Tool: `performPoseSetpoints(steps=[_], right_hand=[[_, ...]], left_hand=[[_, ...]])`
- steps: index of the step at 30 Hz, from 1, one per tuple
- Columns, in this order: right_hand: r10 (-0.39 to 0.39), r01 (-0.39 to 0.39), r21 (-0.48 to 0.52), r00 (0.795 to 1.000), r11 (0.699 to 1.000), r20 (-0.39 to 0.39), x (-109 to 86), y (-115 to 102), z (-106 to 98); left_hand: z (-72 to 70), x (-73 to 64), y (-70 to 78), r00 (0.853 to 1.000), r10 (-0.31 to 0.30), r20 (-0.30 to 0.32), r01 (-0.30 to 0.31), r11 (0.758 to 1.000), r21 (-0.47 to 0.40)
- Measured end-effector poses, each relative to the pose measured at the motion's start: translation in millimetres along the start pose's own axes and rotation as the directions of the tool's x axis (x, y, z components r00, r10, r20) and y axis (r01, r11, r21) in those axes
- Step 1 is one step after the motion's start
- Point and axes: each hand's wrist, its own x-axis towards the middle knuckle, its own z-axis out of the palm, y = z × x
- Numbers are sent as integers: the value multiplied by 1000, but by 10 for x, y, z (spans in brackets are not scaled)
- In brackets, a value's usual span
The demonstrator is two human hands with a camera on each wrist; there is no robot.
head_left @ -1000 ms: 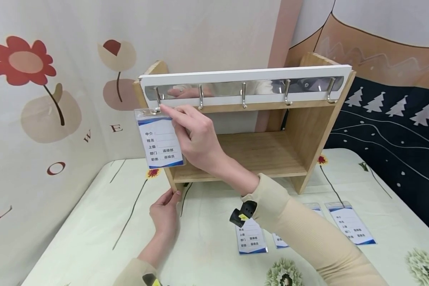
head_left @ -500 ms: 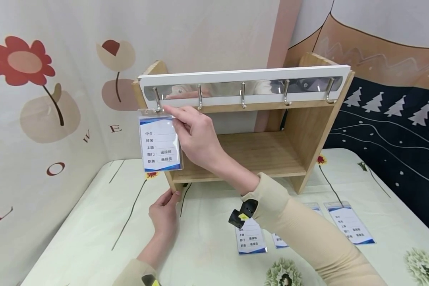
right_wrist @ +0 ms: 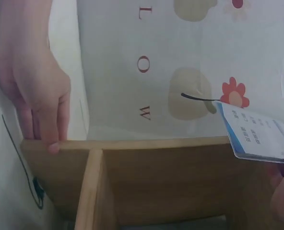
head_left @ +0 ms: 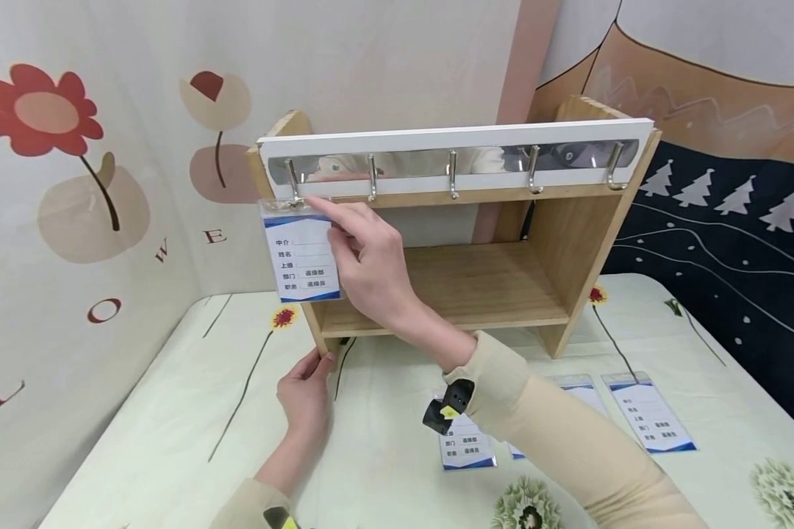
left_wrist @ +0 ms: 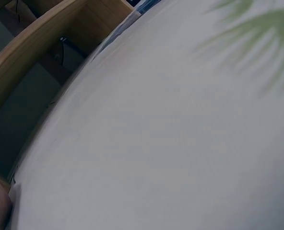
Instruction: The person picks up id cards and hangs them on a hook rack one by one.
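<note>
In the head view my right hand (head_left: 373,261) pinches a clear-sleeved name badge (head_left: 302,257) by its upper right edge, index finger along the top. The badge hangs upright, printed side toward me. Its clear top strip meets the lower end of the leftmost metal hook (head_left: 293,180). Low down, my left hand (head_left: 304,393) grips the front left leg of a wooden shelf (head_left: 490,283), thumb on the front edge. The right wrist view also shows that left hand (right_wrist: 36,91) on the side panel and the badge (right_wrist: 254,132) in the right fingers. Only a sliver of left hand enters the left wrist view.
A white board (head_left: 437,136) across the shelf top carries a shiny strip with several hooks. More badges lie on the tablecloth at the front right, one of them (head_left: 651,415) in plain sight, others partly behind my right forearm. Printed curtains stand behind.
The badge has swung slightly, its lower edge rising a little and its top staying by the leftmost hook. My right hand has shifted slightly right; the left hand stays on the leg.
</note>
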Motion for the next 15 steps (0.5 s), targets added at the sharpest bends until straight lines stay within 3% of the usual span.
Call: performPoseSetpoints(steps=[8, 15], right_hand=[[-6, 7, 38, 999, 999, -34, -153, 67, -134], [-9, 9, 38, 1000, 999, -21, -422, 156, -346]], left_hand=[[19, 12, -21, 1000, 8, -1, -8, 1000, 19], [8, 12, -26, 1000, 16, -7, -16, 1000, 12]])
